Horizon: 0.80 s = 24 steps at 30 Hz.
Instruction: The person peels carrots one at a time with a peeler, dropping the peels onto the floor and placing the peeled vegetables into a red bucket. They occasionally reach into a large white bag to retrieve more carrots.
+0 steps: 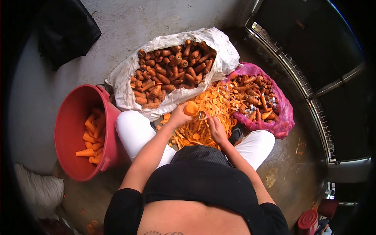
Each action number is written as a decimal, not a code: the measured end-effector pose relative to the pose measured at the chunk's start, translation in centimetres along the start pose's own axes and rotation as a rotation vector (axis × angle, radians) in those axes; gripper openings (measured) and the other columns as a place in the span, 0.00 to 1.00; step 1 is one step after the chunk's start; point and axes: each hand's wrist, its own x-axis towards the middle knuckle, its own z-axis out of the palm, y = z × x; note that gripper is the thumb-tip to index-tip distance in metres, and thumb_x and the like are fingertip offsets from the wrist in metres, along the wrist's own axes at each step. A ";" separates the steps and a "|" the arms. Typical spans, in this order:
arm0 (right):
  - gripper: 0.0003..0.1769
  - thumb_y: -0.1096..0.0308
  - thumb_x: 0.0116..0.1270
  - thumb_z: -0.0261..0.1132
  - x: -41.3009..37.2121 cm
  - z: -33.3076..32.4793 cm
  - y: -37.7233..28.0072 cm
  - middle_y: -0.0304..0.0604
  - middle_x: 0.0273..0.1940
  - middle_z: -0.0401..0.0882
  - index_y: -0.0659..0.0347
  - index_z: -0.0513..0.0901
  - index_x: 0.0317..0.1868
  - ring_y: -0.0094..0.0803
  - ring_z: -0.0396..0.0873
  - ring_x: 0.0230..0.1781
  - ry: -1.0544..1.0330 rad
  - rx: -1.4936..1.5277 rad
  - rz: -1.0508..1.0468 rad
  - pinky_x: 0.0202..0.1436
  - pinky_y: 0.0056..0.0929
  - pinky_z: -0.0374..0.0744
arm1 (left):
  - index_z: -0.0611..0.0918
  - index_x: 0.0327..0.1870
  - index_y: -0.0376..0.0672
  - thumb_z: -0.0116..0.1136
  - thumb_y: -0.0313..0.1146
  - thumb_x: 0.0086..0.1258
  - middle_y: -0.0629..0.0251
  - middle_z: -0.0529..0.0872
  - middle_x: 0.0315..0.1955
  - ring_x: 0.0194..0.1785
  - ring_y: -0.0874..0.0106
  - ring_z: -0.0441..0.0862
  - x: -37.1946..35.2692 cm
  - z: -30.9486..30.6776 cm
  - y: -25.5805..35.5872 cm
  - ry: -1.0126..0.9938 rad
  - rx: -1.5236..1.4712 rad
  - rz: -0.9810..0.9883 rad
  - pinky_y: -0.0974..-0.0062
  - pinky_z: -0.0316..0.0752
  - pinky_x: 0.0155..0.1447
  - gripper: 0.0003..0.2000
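The floor [301, 156] is the largest thing, and on it lies a wide white sack [224, 49], open, full of brownish, unpeeled carrots [164, 74]. To the left of the sack stands the red bucket [68, 137], which has peeled orange carrots [94, 137] at the bottom. To the right of the sack is the pink net [288, 113], open also, with carrot pieces [260, 96] inside. Between the person's legs and the sack there is a heap [201, 131] of orange peelings and round slices, and it reaches up to the net.

Over the heap are the two hands. The left hand [179, 116] has its grip closed around one carrot [191, 108], whose wide orange end looks upward. The right hand [217, 131] is lower and more to the right, and its grip is clamped on a small peeler [203, 115]. The peeler is just beside the carrot; if they touch, I cannot tell.
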 end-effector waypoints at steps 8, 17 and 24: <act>0.16 0.54 0.75 0.47 0.5 1.3 0.1 0.56 0.27 0.77 0.58 0.71 0.39 0.57 0.78 0.32 -0.075 -0.110 -0.064 0.34 0.50 0.72 | 0.78 0.41 0.44 0.64 0.24 0.48 0.60 0.83 0.35 0.40 0.62 0.82 -0.8 0.9 0.5 0.200 0.138 0.047 0.72 0.74 0.45 0.17; 0.16 0.54 0.75 0.48 0.8 1.5 -0.4 0.57 0.29 0.77 0.58 0.69 0.39 0.58 0.76 0.32 -0.104 -0.168 -0.026 0.34 0.51 0.72 | 0.78 0.41 0.41 0.64 0.21 0.51 0.71 0.84 0.30 0.36 0.80 0.79 -1.7 1.5 2.1 0.235 0.140 0.049 0.79 0.73 0.42 0.15; 0.23 0.50 0.75 0.42 1.7 2.3 8.3 0.59 0.36 0.81 0.52 0.69 0.62 0.57 0.79 0.40 -0.099 -0.305 0.107 0.41 0.50 0.75 | 0.79 0.43 0.40 0.64 0.23 0.52 0.71 0.84 0.31 0.36 0.80 0.80 -1.7 1.5 3.2 0.266 0.146 0.033 0.80 0.74 0.44 0.15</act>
